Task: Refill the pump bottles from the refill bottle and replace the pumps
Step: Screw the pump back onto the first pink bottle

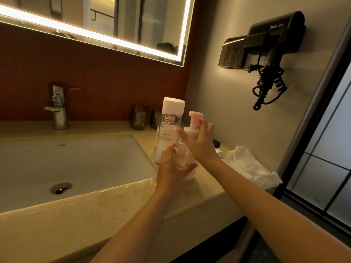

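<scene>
A pale pink pump bottle [187, 158] stands on the counter just right of the sink, its pink pump head [195, 116] on top. My left hand [173, 168] wraps the bottle's lower body from the front. My right hand [199, 141] grips the white collar below the pump head. Behind and to the left stands a taller clear bottle [167, 130] with a white cap [173, 105], partly filled with whitish liquid and touched by neither hand.
The white sink basin [66, 164] and chrome tap [58, 107] lie to the left. Two dark glasses [138, 118] stand at the back wall. A crumpled white cloth [247, 166] lies on the counter to the right. A wall hairdryer [273, 44] hangs above.
</scene>
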